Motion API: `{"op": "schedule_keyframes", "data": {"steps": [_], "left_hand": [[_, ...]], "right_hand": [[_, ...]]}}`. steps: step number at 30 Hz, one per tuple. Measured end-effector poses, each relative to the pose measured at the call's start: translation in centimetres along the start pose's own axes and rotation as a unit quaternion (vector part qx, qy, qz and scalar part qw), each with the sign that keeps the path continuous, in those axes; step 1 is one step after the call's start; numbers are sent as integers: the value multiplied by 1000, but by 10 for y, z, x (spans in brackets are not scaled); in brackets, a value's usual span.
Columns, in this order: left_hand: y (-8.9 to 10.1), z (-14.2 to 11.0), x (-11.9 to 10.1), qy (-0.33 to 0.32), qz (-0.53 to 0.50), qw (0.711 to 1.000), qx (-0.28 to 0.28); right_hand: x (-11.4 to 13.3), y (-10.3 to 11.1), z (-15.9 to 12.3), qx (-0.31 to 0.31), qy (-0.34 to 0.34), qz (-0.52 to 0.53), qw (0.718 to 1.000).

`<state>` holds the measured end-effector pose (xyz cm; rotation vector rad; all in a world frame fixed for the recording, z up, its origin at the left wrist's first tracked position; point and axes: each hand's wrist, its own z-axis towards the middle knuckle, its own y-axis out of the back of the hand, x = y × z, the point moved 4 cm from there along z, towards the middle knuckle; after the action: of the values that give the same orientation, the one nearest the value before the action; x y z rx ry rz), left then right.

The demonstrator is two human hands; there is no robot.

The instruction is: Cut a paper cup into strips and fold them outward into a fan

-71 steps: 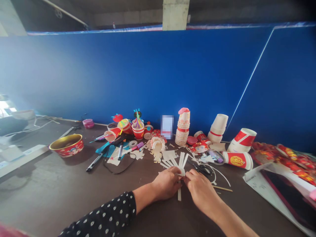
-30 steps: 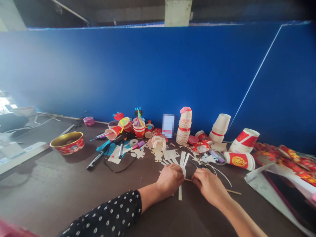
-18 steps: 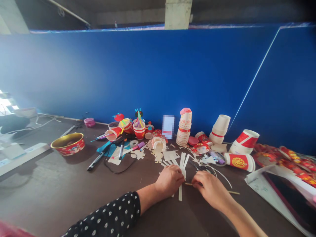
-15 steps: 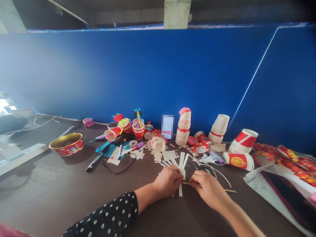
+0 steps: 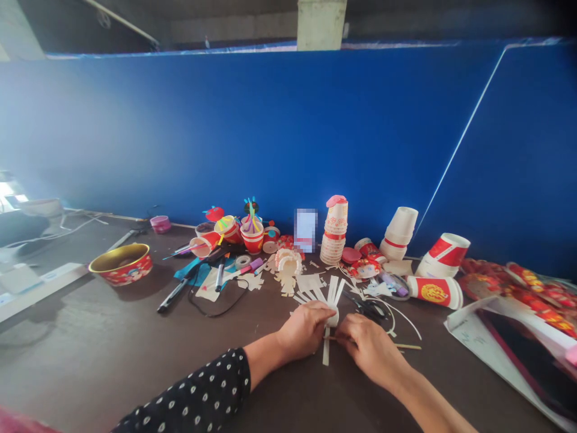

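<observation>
Blue panel wall (image 5: 252, 132) fills most of the view, with a concrete pillar (image 5: 321, 24) rising behind its top edge. Below it runs a dark brown tabletop (image 5: 99, 337), crowded toward the wall. At the right lie red-and-gold packets (image 5: 527, 288) and a white sheet (image 5: 469, 331) with a dark glossy panel on it. The left arm comes in from the lower left in a black polka-dot sleeve (image 5: 189, 391); the right forearm (image 5: 433, 403) is bare.

A gold-lined red bowl (image 5: 121, 264) stands at the far left. A tall stack of paper cups (image 5: 334, 231) stands near the wall, and a red-printed cup (image 5: 435, 292) lies on its side at the right. Markers (image 5: 174, 294), a tape roll (image 5: 242, 261) and paper scraps are scattered in front of the wall.

Near the table's middle, the cut paper cup (image 5: 332, 316), its side sliced into long strips that fan outward, sits between the two hands. The left hand (image 5: 304, 331) grips its base, fingers pressed together and curled over the strips. The right hand (image 5: 367, 349) is just beside it, its fingers closed in a pinch on a thin wooden stick (image 5: 408, 346) that runs toward the cup; the fingers hide the exact contact, so the pinch only appears to be on the stick. Black-handled scissors (image 5: 367, 308) lie just beyond the right hand.
</observation>
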<state>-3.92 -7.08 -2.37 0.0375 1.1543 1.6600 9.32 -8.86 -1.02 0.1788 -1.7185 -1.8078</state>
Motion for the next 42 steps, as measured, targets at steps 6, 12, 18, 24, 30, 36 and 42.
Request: {"op": "schedule_keyframes", "data": {"steps": [6,12,18,24,30,36,42], "left_hand": [[13,-5,-7,-58,18,997,50],[16,-16,-8,-96,37,981,161],[10,-19,-11,-120,139,967,177],[5,-18,-16,-147,222,947,178],[4,-18,-13,-104,215,959,153],[7,-17,-13,-91,208,963,145],[6,-16,-16,-110,225,957,148]], "right_hand": [[-3,0,1,-8,-8,-3,1000],[-8,-1,0,-22,0,0,1000],[-8,0,0,-23,10,5,1000],[-5,3,-2,-14,14,7,1000],[-1,3,-3,-2,48,14,999],[2,6,-5,5,67,41,997],[3,6,-5,19,75,46,996]]}}
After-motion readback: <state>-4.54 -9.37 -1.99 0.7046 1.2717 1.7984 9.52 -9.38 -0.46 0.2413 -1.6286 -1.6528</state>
